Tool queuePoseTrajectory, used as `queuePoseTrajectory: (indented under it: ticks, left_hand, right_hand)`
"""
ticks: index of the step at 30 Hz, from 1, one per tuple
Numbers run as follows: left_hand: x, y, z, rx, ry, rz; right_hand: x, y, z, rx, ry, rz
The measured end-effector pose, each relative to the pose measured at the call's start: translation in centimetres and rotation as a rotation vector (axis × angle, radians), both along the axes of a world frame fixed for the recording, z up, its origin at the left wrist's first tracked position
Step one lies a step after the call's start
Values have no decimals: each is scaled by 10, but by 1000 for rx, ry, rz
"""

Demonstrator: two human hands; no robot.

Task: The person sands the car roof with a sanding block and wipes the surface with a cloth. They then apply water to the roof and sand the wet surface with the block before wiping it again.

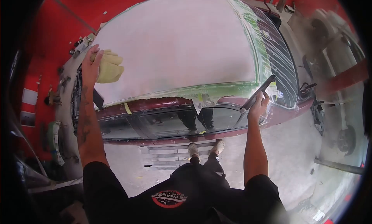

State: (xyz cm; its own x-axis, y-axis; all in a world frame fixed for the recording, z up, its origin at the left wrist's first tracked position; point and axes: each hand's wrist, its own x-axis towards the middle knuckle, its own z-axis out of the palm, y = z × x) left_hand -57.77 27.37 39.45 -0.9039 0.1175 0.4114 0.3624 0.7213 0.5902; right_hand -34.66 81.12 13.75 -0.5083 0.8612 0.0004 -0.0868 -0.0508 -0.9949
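Note:
My left hand (92, 60) is at the left side of the car roof (174, 45), fingers closed on a folded yellow cloth (110, 67) that hangs against the pale, dusty surface. My right hand (259, 107) grips a long, narrow, dark squeegee-like bar (259, 93), held at a slant over the roof's right corner. Beyond the bar's upper end is a dark windscreen (277, 53) streaked with whitish liquid. A green band (217, 90) with white residue runs along the near roof edge, above the dark red side (166, 104) and the side windows (166, 121).
My feet in light clogs (217, 146) stand close to the car, beside a slatted floor grate (162, 156). Scattered items (83, 43) lie beyond the car's left end. Red walls (58, 26) surround the far side, and a wheel (345, 138) shows at right.

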Motion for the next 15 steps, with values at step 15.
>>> queuePoseTrajectory:
  ticks: [15]
  left_hand:
    - [17,225,-265,-697,-190,-191]
  right_hand:
    - [-120,-26,-66,104,143,-44]
